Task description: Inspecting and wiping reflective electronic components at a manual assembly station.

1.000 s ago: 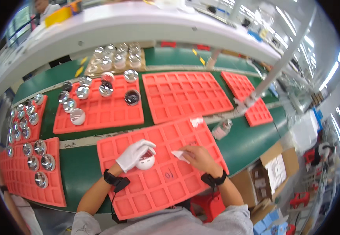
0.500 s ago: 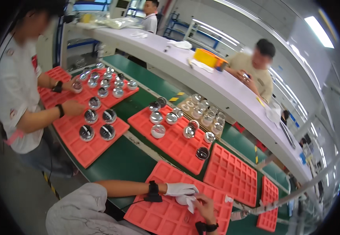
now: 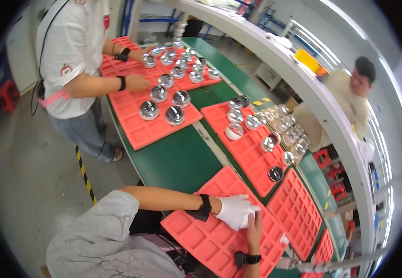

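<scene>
Working over the near red tray (image 3: 201, 236), I have both hands together at its far edge. My left hand (image 3: 235, 211), in a white glove, is curled over something small that I take to be one of the round shiny caps, though the glove hides it and I cannot tell for sure what is inside. My right hand (image 3: 255, 227) is bare, with a dark watch at the wrist, and its fingers (image 3: 257, 217) press up against the glove from the near side; whether they pinch anything I cannot tell either. Both hands rest just above the tray's square pockets, which look empty around them.

Beyond my hands, on the green bench (image 3: 175, 162), lies a second red tray (image 3: 247, 148) with silver domes (image 3: 252, 122) along its far side, one white one (image 3: 234, 131) and one dark one (image 3: 275, 173). To the right sits another red tray (image 3: 296, 213) with bare pockets. Far off to the left a co-worker in a white shirt (image 3: 73, 46) handles mirror-bright domes (image 3: 175, 115) on more red trays.

I judge this to be the wiping or checking step on a single piece held against the tray. My next move would call for a steady hold by the glove so the bare fingers leave no marks on the finish.
</scene>
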### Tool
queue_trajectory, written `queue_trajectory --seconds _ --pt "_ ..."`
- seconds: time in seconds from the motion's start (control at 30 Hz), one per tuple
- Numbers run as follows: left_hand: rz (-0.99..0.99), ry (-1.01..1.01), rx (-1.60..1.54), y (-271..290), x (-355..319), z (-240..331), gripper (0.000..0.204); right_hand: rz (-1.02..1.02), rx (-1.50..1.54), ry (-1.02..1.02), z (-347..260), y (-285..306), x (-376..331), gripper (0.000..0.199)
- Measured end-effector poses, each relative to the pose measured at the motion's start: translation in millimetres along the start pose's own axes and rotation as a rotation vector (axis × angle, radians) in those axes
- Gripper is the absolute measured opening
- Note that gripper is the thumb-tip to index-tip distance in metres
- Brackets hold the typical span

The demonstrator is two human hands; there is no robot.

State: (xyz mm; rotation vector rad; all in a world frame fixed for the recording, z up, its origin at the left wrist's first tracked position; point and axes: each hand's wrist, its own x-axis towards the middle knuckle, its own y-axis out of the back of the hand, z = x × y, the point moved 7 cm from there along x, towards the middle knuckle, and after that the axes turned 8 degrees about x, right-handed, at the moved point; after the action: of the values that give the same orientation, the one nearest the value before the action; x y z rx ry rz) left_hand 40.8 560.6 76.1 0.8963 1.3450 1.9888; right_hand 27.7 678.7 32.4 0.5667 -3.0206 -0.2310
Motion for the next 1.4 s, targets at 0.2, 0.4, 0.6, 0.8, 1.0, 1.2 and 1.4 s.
queue_trajectory --seconds 0.2,0.4,0.6,0.8,1.0,1.2,1.4 --pt "0.276 0.020 -0.247 9 -7 -23 0.018 0.080 -0.335 -0.053 10 5 -15 0.046" --pt "0.509 0.067 -0.488 41 -30 -44 0.035 0.295 -0.306 -0.355 -62 -47 -20 0.064" --pt "0.550 0.357 -0.413 110 -83 -68 0.036 0.420 0.255 -0.231 -74 -110 6 0.042" --pt "0.624 0.721 -0.383 267 -216 -68 0.045 -0.065 0.552 -0.547 -198 -236 40 0.066" --pt "1.033 0.991 -0.826 371 -357 13 0.074 -0.787 0.522 -0.577 -336 -363 34 0.071" --pt "1.358 1.285 -0.394 408 -483 105 0.078 -1.305 0.477 -0.658 -383 -496 -29 0.080" --pt "1.420 1.482 0.073 430 -610 178 0.071 -1.318 0.418 -0.399 -437 -626 -116 0.071"
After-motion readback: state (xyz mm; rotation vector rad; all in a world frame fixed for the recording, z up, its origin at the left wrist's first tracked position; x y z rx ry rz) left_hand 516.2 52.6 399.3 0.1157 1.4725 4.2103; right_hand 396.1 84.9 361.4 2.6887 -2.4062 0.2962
